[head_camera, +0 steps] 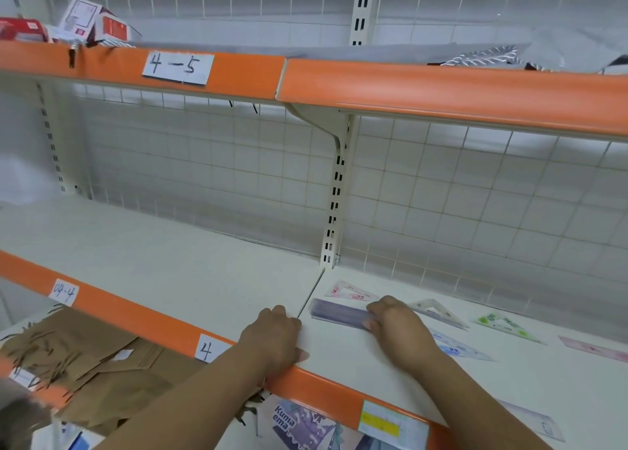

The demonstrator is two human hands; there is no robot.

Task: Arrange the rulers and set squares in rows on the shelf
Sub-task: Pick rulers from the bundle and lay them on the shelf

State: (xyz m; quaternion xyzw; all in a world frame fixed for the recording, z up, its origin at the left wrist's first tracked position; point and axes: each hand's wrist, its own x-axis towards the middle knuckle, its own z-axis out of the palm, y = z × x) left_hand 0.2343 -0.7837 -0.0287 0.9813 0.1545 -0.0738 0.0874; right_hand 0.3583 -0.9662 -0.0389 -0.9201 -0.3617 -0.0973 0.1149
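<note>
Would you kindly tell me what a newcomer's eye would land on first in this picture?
The bright orange shelf edges stand out first, the upper one bearing a handwritten 4-5 label. Next, at the lower middle, the right hand grips a purple ruler lying on the white shelf, while the left hand rests at the shelf's front. Pastel set squares lie scattered to the right.
</note>
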